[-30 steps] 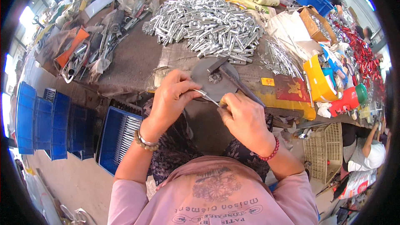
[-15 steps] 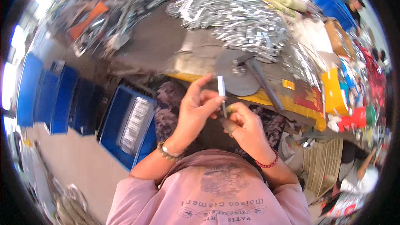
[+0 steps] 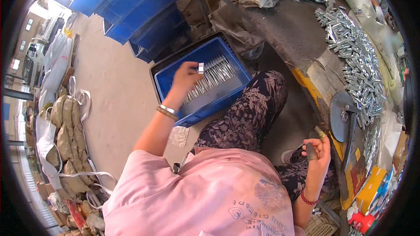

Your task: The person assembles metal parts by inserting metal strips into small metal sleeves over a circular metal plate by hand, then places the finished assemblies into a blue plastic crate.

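Observation:
Over the blue crate (image 3: 238,88) on the floor, my left hand (image 3: 186,78) is closed on a small shiny metal part (image 3: 201,68), pinched at the fingertips and slightly blurred. Beneath it, rows of similar slim metal parts (image 3: 214,78) lie packed side by side in the crate. My right hand (image 3: 321,152) is by the bench edge, palm turned up and fingers loosely curled but apart. It holds nothing that I can see. A dark cover wraps its thumb, and a tan wrap covers one fingertip.
Stacked blue crates (image 3: 144,11) stand beyond the open one. On the bench at right are a heap of metal parts (image 3: 356,65), a round grey plate (image 3: 339,116) and a hammer (image 3: 351,126). Tan sacks (image 3: 65,122) line the far left.
My view has swung left toward the crate. My left hand has carried the metal part from in front of me to above the crate. My right hand has come away from the part.

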`<control>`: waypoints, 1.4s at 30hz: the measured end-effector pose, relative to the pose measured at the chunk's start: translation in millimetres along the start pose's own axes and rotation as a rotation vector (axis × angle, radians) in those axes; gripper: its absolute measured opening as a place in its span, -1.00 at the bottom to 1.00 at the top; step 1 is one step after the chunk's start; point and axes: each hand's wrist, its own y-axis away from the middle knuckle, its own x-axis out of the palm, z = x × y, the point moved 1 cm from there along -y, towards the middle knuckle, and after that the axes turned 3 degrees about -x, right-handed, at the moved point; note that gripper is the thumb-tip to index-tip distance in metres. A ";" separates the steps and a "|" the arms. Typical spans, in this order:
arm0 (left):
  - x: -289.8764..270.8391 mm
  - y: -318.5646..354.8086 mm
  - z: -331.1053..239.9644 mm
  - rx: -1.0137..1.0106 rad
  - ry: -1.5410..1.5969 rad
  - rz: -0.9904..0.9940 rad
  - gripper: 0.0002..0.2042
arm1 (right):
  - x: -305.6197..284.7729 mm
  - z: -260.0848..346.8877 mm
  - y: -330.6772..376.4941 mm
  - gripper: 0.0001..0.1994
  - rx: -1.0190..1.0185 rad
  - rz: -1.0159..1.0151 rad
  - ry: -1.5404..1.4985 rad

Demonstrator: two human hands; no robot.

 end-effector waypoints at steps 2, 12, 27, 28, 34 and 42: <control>-47.7 -32.2 53.4 -0.079 -0.077 -0.130 -0.55 | 2.9 -4.6 -1.4 -0.50 0.009 0.015 -0.019; -82.5 -84.2 116.2 -0.349 -0.551 -0.241 -0.77 | 8.8 -8.8 1.1 -0.52 0.035 0.004 -0.048; -92.2 -83.4 150.6 -0.130 -1.128 -0.272 -0.70 | 6.6 -39.5 1.9 -0.53 0.014 0.007 -0.288; -80.0 -83.0 131.4 -0.108 -1.135 -0.267 -0.68 | 1.8 -34.4 0.3 -0.58 0.043 0.042 -0.232; 21.5 -79.0 -71.0 0.555 -0.718 -0.355 -0.77 | -4.0 -25.4 2.9 -0.60 0.068 0.025 -0.148; 248.9 14.3 -286.7 1.132 -0.263 0.289 -0.75 | -3.0 4.4 16.1 -0.62 -0.026 0.032 0.041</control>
